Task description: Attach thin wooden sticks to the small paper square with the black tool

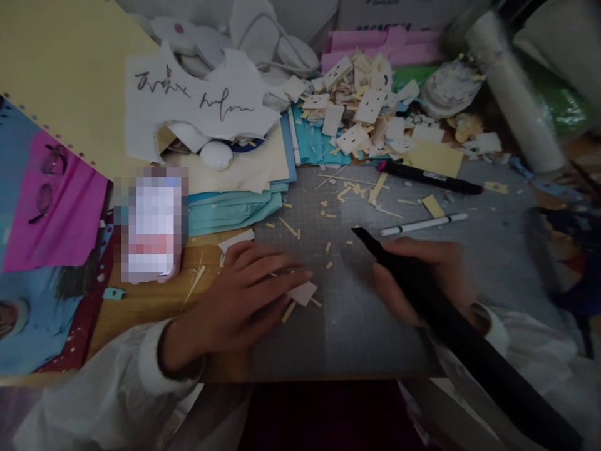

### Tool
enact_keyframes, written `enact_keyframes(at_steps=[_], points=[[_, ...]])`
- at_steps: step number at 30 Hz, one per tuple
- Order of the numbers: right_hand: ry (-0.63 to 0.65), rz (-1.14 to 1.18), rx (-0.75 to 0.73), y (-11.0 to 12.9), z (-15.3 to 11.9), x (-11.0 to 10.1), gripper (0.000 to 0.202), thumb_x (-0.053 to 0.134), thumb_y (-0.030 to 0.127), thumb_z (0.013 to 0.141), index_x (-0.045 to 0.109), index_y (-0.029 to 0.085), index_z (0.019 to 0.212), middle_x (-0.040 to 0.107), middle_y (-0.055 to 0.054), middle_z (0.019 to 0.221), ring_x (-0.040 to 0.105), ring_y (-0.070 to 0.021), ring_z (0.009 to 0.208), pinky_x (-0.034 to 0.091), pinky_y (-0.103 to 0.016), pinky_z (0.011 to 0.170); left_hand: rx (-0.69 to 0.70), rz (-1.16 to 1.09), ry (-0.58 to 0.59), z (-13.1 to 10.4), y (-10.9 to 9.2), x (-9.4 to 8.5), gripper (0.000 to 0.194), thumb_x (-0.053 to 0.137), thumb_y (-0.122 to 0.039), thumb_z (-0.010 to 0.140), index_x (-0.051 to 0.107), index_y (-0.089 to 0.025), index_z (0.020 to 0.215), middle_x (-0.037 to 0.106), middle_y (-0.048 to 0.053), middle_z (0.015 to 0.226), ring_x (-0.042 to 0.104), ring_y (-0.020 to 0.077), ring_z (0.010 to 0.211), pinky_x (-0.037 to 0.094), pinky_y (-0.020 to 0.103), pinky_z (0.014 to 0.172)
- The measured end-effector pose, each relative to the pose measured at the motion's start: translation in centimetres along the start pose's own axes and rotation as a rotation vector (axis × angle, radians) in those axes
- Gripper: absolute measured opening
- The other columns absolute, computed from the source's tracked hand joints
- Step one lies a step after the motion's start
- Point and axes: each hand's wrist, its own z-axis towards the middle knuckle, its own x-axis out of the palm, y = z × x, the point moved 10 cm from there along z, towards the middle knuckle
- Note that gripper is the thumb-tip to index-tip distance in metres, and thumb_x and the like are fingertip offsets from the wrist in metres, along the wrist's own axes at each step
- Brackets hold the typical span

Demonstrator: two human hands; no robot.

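My left hand (248, 294) lies with its fingers stretched out over the grey cutting mat (300, 351). Its fingertips reach over a small white paper piece (304, 292), which has thin yellow paper strips sticking out below. In my right hand (422, 275) is a long black pen-shaped tool (436, 307), its pointed dark tip aimed up and left, above the mat. The tool runs down to the lower right corner; its exact kind is unclear. A white pen (422, 224) lies just beyond my right hand, and small yellow scraps (350, 191) are scattered ahead.
Paper pieces with drawn faces (361, 106) are heaped at the back. A black marker (429, 177) lies before them. At left are a blurred-out phone (153, 228), stacked coloured paper (235, 210) and a white sheet with handwriting (201, 94). A white roll (516, 94) leans at right.
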Motion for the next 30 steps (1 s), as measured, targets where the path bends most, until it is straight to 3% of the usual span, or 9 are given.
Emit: enact_keyframes(at_steps=[3, 6, 10, 14, 20, 26, 30], points=[[-0.045, -0.047, -0.035, 0.5, 0.1, -0.2, 0.041, 0.070, 0.019, 0.074, 0.059, 0.022, 0.113, 0.067, -0.005, 0.086, 0.062, -0.0171, 0.058, 0.045, -0.031, 0.046, 0.014, 0.195, -0.128, -0.4, -1.2, -0.4, 0.020, 0.060, -0.030, 0.087, 0.061, -0.019, 0.105, 0.068, 0.003, 0.088, 0.058, 0.0188, 0.081, 0.040, 0.037, 0.077], [-0.046, -0.062, -0.064, 1.1, 0.5, -0.1, 0.042, 0.069, 0.018, 0.075, 0.056, 0.024, 0.115, 0.066, -0.004, 0.085, 0.061, -0.0162, 0.058, 0.048, -0.032, 0.049, 0.063, 0.349, -0.079, -0.7, -2.5, 1.1, 0.022, 0.060, -0.033, 0.089, 0.062, -0.019, 0.105, 0.069, -0.001, 0.084, 0.059, 0.0173, 0.077, 0.040, 0.036, 0.075], [-0.059, -0.046, -0.019, 1.0, 0.7, -0.2, 0.040, 0.067, 0.019, 0.077, 0.056, 0.027, 0.115, 0.066, -0.004, 0.088, 0.061, -0.0180, 0.062, 0.049, -0.034, 0.052, 0.155, 0.247, 0.025, -1.0, -2.7, 2.2, 0.027, 0.046, -0.012, 0.095, 0.060, -0.021, 0.116, 0.070, -0.001, 0.108, 0.060, 0.0173, 0.101, 0.040, 0.035, 0.091], [-0.030, 0.019, 0.052, 0.3, 0.8, 0.1, 0.033, 0.066, 0.023, 0.080, 0.056, 0.029, 0.111, 0.064, -0.003, 0.079, 0.057, -0.0175, 0.056, 0.047, -0.033, 0.047, 0.198, 0.088, 0.070, -1.2, -2.3, 2.1, 0.028, 0.041, -0.012, 0.096, 0.058, -0.019, 0.117, 0.068, 0.003, 0.118, 0.055, 0.0183, 0.117, 0.039, 0.037, 0.101], [0.093, 0.109, 0.045, 0.3, 0.9, 1.7, 0.032, 0.064, 0.018, 0.080, 0.053, 0.027, 0.109, 0.060, 0.004, 0.066, 0.056, -0.0134, 0.051, 0.044, -0.026, 0.043, 0.057, 0.133, 0.021, -0.2, -1.4, 2.4, 0.032, 0.052, -0.026, 0.092, 0.056, -0.014, 0.122, 0.068, 0.008, 0.116, 0.059, 0.0232, 0.106, 0.046, 0.038, 0.089], [0.157, 0.078, 0.015, 1.1, 1.1, 2.3, 0.030, 0.064, 0.016, 0.078, 0.054, 0.024, 0.104, 0.060, 0.004, 0.065, 0.054, -0.0104, 0.046, 0.043, -0.024, 0.041, 0.071, 0.066, 0.036, -0.3, -1.9, 2.9, 0.024, 0.055, -0.026, 0.088, 0.061, -0.015, 0.109, 0.070, 0.006, 0.109, 0.060, 0.0217, 0.100, 0.043, 0.038, 0.090], [0.242, 0.059, -0.053, 2.1, 1.3, 2.8, 0.028, 0.062, 0.014, 0.078, 0.053, 0.024, 0.102, 0.062, 0.004, 0.064, 0.056, -0.0105, 0.046, 0.045, -0.023, 0.042, 0.067, 0.044, 0.065, -0.6, -1.9, 3.0, 0.030, 0.053, -0.027, 0.085, 0.060, -0.014, 0.112, 0.068, 0.009, 0.110, 0.058, 0.0236, 0.102, 0.042, 0.041, 0.091]])
